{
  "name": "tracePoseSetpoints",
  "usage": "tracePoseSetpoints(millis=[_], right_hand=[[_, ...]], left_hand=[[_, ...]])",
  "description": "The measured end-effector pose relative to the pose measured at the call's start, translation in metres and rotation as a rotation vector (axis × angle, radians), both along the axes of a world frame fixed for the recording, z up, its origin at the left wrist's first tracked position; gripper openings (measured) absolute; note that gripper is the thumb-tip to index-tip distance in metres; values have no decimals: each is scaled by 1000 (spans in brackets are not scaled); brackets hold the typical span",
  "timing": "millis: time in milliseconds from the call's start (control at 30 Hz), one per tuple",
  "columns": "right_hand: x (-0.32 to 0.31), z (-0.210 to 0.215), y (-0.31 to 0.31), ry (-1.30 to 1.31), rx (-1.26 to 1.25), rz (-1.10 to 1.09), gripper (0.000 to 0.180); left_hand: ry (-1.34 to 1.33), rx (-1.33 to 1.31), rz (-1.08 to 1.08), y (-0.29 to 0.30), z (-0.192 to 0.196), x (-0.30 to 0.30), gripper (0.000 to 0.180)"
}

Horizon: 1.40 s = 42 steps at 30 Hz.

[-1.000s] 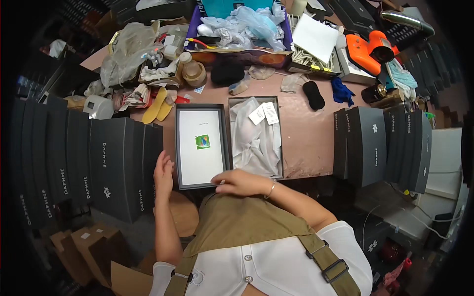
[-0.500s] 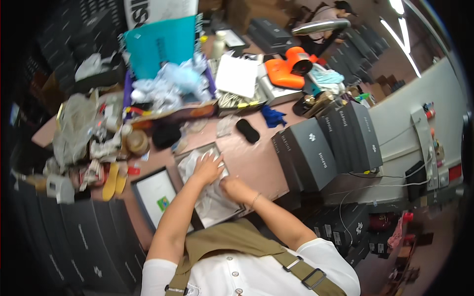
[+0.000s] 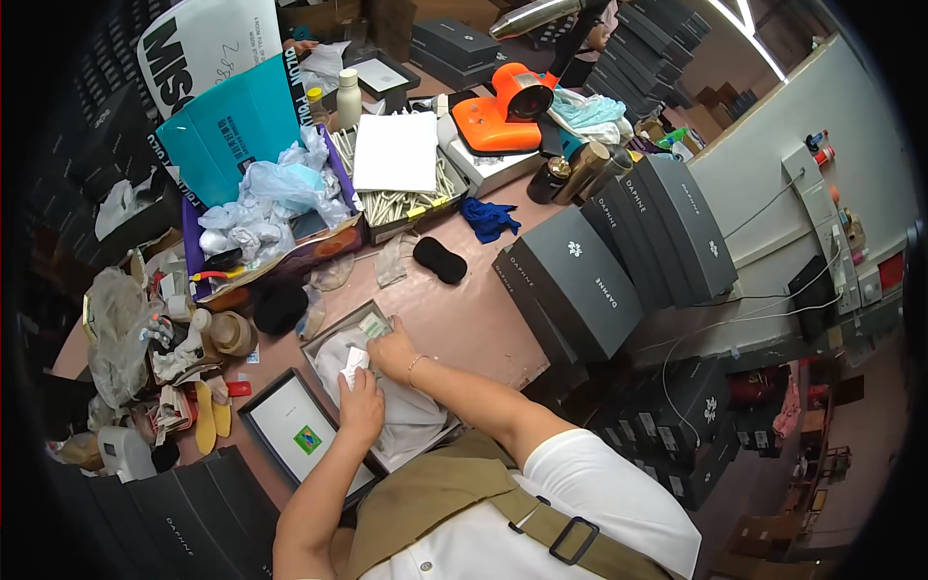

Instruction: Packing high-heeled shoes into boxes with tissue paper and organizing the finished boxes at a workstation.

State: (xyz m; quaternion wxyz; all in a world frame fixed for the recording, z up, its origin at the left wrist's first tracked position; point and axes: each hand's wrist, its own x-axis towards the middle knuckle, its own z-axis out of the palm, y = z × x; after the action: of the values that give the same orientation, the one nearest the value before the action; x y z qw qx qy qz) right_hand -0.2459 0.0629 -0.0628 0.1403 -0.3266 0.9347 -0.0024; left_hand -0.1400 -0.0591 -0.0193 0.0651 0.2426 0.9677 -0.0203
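An open dark box (image 3: 324,340) lined with white tissue paper (image 3: 411,425) lies on the pink table in front of me. My left hand (image 3: 362,408) rests inside it on the tissue, next to a small white packet (image 3: 354,362). My right hand (image 3: 391,350) presses down at the box's far corner, beside a small pale green card (image 3: 373,326); a thin bracelet circles that wrist. The box's lid (image 3: 295,435), white inside with a small green sticker, lies flat to the left of the box.
Dark grey boxes (image 3: 590,280) stand in a row to the right and more line the near left edge (image 3: 169,517). A purple tray of crumpled plastic (image 3: 266,203), an orange device (image 3: 498,111), a black pad (image 3: 440,259), a blue cloth (image 3: 488,218) and yellow insoles (image 3: 205,418) crowd the far table.
My view has swung right. Both hands have moved from the lid's near edge into the tissue-lined box, the left one now on the tissue.
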Motion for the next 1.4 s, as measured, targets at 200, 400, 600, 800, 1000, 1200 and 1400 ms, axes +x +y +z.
tracePoseSetpoints(millis=[200, 400, 600, 800, 1000, 1200, 1400], right_hand=[[-3, 66, -9, -72, -200, -13, 16], [-33, 135, 45, -691, -818, -138, 28], [0, 148, 65, -552, -1176, -419, 25], [44, 165, 5, -147, -1252, -199, 42], [58, 173, -8, -673, -1165, -242, 33], [151, 188, -5, -98, -727, 769, 9], [68, 210, 26, -251, -571, 325, 48]], left_hand=[[-204, -304, -51, 9, -6, 31, 29], [-293, -254, 18, 19, -17, 20, 31], [-347, 1715, 694, 32, 41, 45, 46], [-643, 2503, 1090, 25, 70, 64, 60], [-581, 2454, 977, -4, 60, 120, 84], [-649, 2602, 830, -45, 79, 131, 81], [-570, 2163, 924, -83, 63, 161, 80]])
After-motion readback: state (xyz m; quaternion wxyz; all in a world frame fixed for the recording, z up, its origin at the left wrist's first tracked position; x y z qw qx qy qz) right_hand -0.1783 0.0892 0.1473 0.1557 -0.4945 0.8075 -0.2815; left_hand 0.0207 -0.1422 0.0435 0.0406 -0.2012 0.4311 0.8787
